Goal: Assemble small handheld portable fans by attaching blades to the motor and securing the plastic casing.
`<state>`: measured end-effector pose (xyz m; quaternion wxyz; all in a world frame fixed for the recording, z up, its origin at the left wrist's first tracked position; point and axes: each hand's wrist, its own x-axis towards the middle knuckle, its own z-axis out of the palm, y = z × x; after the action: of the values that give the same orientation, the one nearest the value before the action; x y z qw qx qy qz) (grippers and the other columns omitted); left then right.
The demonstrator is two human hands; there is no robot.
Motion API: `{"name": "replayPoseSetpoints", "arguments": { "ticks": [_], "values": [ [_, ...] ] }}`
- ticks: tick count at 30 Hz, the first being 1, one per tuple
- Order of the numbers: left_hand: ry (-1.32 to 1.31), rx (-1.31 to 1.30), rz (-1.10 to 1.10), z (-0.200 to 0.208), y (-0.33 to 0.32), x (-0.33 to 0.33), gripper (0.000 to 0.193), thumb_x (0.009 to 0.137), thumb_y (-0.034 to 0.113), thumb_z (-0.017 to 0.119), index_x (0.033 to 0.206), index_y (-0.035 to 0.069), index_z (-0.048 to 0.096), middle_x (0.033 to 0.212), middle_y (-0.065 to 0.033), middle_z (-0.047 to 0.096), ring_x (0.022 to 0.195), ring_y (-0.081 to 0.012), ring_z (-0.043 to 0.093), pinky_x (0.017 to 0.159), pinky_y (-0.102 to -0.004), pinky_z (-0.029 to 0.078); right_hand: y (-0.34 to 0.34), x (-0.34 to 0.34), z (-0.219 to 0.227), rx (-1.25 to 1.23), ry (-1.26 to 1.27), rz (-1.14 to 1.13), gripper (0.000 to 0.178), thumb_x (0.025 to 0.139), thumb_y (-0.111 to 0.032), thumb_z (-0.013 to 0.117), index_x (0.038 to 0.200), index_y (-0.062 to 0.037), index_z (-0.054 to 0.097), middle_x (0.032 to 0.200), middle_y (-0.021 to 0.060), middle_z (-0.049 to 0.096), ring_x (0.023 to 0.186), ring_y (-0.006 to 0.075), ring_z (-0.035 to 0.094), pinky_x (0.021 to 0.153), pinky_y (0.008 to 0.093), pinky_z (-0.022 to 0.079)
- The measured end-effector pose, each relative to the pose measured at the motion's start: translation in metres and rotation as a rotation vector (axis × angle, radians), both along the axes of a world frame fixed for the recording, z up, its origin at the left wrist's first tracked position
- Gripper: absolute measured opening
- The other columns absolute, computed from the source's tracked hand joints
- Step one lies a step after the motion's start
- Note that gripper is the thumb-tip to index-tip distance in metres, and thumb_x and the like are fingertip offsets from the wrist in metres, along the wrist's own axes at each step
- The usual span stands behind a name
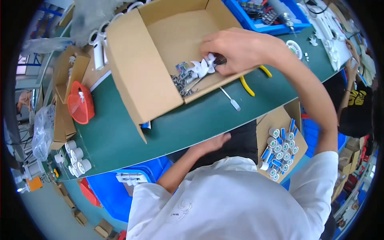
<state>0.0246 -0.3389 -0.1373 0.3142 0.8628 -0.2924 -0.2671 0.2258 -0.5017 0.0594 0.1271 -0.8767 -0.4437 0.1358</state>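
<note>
Green counter (114, 146) bears an open cardboard box (176, 34). Right hand (234, 50) curls inside, at white propellers (201, 68); firm grip cannot be told. Left hand (214, 144) is near the counter's edge, grasp likewise unclear. Work judged unfinished: propellers and metal parts (182, 83) lie loose.

Head-worn fisheye — close above, facing down

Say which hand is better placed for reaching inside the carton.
Right hand, likely: it is at the white propeller pieces in the carton; the left hand is by the near table edge.
</note>
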Motion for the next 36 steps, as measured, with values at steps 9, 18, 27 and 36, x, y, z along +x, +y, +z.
{"name": "replayPoseSetpoints", "arguments": {
  "ticks": [9,18,27,36],
  "values": [
    [-0.098,-0.154,-0.361,0.256,0.070,0.016,0.054,0.091,0.032,0.064,0.135,0.006,0.049,0.123,-0.0136,0.060,0.104,-0.0320,0.061,0.088,-0.0386,0.051,0.001,0.009,-0.004,0.244,0.188,-0.057,0.020,0.086,-0.013,0.065,0.099,0.0003,0.058,0.084,0.0155,0.064,0.075,0.0271,0.062,0.068,0.0360,0.049],
    [-0.601,-0.152,0.189,0.260,0.085,0.189,0.028,0.088,0.015,0.064,0.112,0.000,0.059,0.095,-0.0155,0.066,0.086,-0.0320,0.063,0.078,-0.0396,0.051,0.003,0.008,0.018,0.524,0.521,-0.340,0.031,0.093,-0.003,0.055,0.124,-0.0053,0.052,0.092,0.0077,0.061,0.070,0.0133,0.061,0.068,0.0270,0.051],
    [-0.254,-0.209,0.132,0.251,0.080,0.204,0.027,0.089,0.013,0.065,0.112,-0.001,0.064,0.085,-0.0108,0.067,0.074,-0.0205,0.060,0.070,-0.0307,0.047,-0.018,0.005,0.028,0.897,0.539,-0.275,0.035,0.090,0.004,0.055,0.125,0.0004,0.055,0.110,0.0078,0.057,0.095,0.0124,0.057,0.075,0.0252,0.051],
    [-0.604,-0.285,0.301,0.259,0.110,0.206,0.018,0.090,0.013,0.059,0.097,-0.002,0.066,0.069,-0.0136,0.061,0.061,-0.0234,0.055,0.060,-0.0327,0.043,-0.024,0.010,-0.001,1.256,0.274,-0.367,0.014,0.093,-0.006,0.059,0.104,0.0003,0.065,0.117,0.0130,0.061,0.105,0.0202,0.059,0.093,0.0316,0.047]
  ]
}}
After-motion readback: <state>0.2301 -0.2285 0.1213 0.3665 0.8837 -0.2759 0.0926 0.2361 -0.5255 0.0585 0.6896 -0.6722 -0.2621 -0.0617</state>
